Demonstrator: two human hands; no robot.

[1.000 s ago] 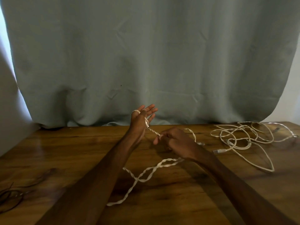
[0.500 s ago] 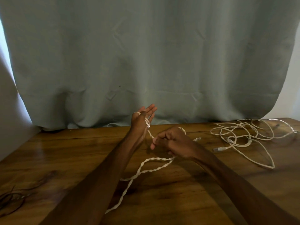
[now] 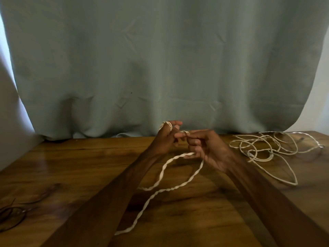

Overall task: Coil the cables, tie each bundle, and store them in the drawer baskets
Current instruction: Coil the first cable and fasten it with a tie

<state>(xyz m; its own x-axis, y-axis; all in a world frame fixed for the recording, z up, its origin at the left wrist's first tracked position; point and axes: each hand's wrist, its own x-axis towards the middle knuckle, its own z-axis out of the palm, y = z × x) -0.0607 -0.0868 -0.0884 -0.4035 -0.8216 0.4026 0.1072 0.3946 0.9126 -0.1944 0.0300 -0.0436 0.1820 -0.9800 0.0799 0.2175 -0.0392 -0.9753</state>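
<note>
A white twisted cable point(image 3: 160, 177) hangs in a loose loop between my hands, and its free end trails toward the near table edge. My left hand point(image 3: 164, 139) is raised at the table's middle, with a turn of the cable wrapped around its thumb. Just to its right, my right hand point(image 3: 206, 148) pinches the same cable, fingertips touching the left hand's fingers. A second white cable point(image 3: 270, 148) lies in a loose tangle on the table at the right, untouched.
The work surface is a brown wooden table point(image 3: 71, 175). A thin dark cable point(image 3: 12, 214) lies at the left edge. A grey-green curtain point(image 3: 160, 68) hangs right behind the table. No drawer or basket is in view.
My right hand has risen and moved right up against the left hand's fingers, carrying the cable with it. The slack below now forms a wider loop.
</note>
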